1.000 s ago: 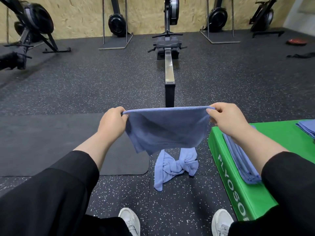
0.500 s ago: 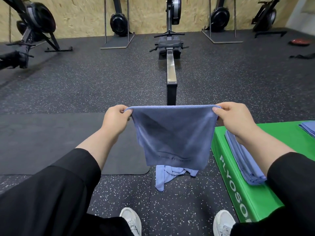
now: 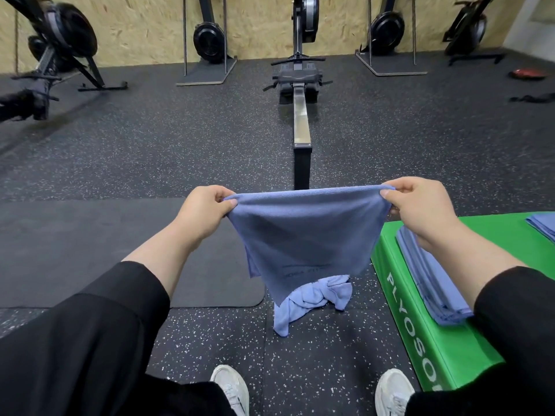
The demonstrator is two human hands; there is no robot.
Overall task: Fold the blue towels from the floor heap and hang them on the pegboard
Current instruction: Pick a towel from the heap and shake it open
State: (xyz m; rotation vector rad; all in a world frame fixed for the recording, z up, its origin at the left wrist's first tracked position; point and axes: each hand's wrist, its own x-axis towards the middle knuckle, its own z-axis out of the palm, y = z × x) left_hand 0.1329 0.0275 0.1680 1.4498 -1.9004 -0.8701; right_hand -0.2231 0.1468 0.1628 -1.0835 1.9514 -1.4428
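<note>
Gym floor | both hands, left and right, pinch towel (hanging) | green box bears folded towels

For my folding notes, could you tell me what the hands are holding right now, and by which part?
A blue towel, stretched between both hands: the left hand and the right hand each pinch one top corner, and the rest hangs down.

Single head cam, wide-angle, pitched forward and down over the floor. Close on the hands: left hand and right hand at frame centre, shoes at bottom edge. Far wall along the top; no second view.
</note>
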